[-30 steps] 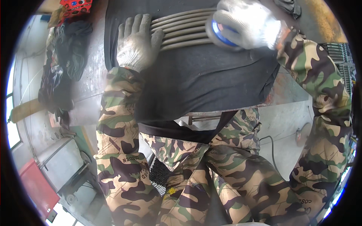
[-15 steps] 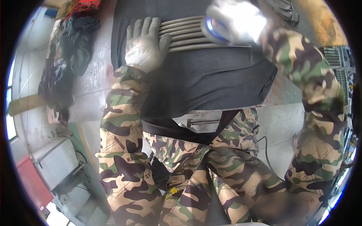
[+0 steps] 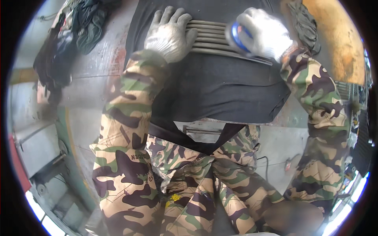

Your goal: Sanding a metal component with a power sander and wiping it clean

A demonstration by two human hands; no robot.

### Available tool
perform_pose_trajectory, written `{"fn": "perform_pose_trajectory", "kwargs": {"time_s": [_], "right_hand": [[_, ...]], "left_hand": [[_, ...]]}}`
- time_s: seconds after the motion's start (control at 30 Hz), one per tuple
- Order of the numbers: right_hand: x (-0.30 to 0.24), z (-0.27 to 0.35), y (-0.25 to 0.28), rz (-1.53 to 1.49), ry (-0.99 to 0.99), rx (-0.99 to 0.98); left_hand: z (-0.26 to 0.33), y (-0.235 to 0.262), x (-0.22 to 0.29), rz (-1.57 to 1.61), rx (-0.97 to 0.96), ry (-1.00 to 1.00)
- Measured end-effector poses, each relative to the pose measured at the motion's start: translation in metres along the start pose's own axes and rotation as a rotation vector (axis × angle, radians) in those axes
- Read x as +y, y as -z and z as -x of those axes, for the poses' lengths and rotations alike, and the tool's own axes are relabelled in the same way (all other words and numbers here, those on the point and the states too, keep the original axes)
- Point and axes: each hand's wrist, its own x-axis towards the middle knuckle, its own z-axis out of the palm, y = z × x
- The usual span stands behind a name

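Several thin grey metal rods (image 3: 210, 39) lie side by side on a black cloth (image 3: 220, 88). My left hand (image 3: 168, 37), in a pale knitted work glove, rests flat over their left ends with its fingers spread. Toward the right part of the rods, my right hand (image 3: 265, 33), in the same kind of glove, is curled around a round thing with a blue rim (image 3: 239, 37). That thing is up against the rods; its underside and exact kind are hidden by the glove and blur. The lowest rod shows past it to the right.
A heap of dark cloths (image 3: 88, 29) hangs over the left side of the metal table (image 3: 104, 74). At the far right lie a crumpled dark grey cloth (image 3: 305, 25) and a worn yellowish board (image 3: 334, 39). Metal bars (image 3: 346, 91) are stacked beyond the right edge.
The whole view has shifted, so hands and rods appear further right. My right hand, strongly blurred before, is sharper and still on the rods with the blue-rimmed thing. My left hand stays flat.
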Motion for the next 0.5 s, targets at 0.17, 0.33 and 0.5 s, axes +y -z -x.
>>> {"fn": "perform_pose_trajectory", "kwargs": {"time_s": [0.17, 0.33, 0.5], "right_hand": [[-0.034, -0.002, -0.003, -0.064, 0.113, 0.016], [-0.017, -0.024, -0.011, 0.006, -0.042, -0.020], [-0.044, -0.015, -0.010, -0.076, 0.098, 0.047]], "left_hand": [[0.020, -0.008, -0.002, -0.049, 0.045, 0.123], [0.030, -0.009, 0.007, -0.034, 0.018, 0.136], [0.031, 0.002, 0.010, 0.008, -0.034, 0.137]]}}
